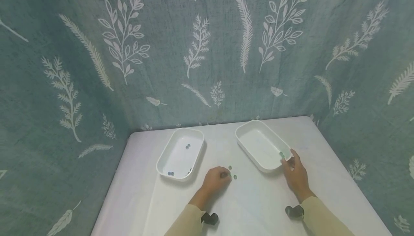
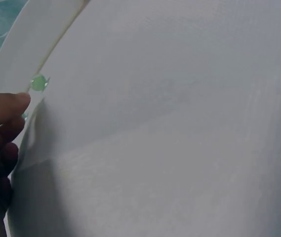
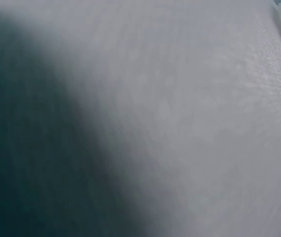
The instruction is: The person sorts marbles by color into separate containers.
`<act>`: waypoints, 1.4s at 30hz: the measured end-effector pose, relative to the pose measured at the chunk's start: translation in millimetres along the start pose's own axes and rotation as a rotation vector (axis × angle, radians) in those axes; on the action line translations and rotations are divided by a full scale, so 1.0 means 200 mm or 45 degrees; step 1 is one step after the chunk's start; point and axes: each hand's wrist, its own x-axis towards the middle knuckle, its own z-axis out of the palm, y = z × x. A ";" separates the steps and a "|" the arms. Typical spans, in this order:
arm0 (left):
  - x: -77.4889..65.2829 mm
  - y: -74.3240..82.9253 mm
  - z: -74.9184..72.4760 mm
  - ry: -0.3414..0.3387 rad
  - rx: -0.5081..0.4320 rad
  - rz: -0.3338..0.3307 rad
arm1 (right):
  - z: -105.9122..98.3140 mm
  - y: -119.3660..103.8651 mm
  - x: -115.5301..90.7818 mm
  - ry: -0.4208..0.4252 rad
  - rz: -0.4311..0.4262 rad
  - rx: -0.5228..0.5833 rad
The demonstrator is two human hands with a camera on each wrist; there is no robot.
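Observation:
On the white table my left hand [image 1: 217, 179] has its fingers curled, thumb and index fingertips together around a small piece, mostly hidden, a pale bit of which shows between them. A small round green piece [image 2: 39, 82] with clear pointed edges, like a wrapped candy, lies just past my thumb tip in the left wrist view. Two similar pieces [image 1: 230, 167] lie close by my fingertips in the head view. My right hand [image 1: 295, 175] grips the near right corner of the right white tray [image 1: 247, 153]; green pieces [image 1: 281, 154] show inside it beside my thumb.
The left white tray [image 1: 161, 157] holds several small blue-grey pieces [image 1: 170, 174], mostly in pairs. A leaf-patterned teal curtain [image 1: 207, 49] stands behind the table [image 1: 258, 207] and along both sides. The right wrist view shows mostly blurred white cloth and a dark shape.

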 end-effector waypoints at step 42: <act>0.27 0.26 -0.02 -0.039 -0.090 0.197 | 0.01 0.01 -0.01 0.008 -0.017 -0.007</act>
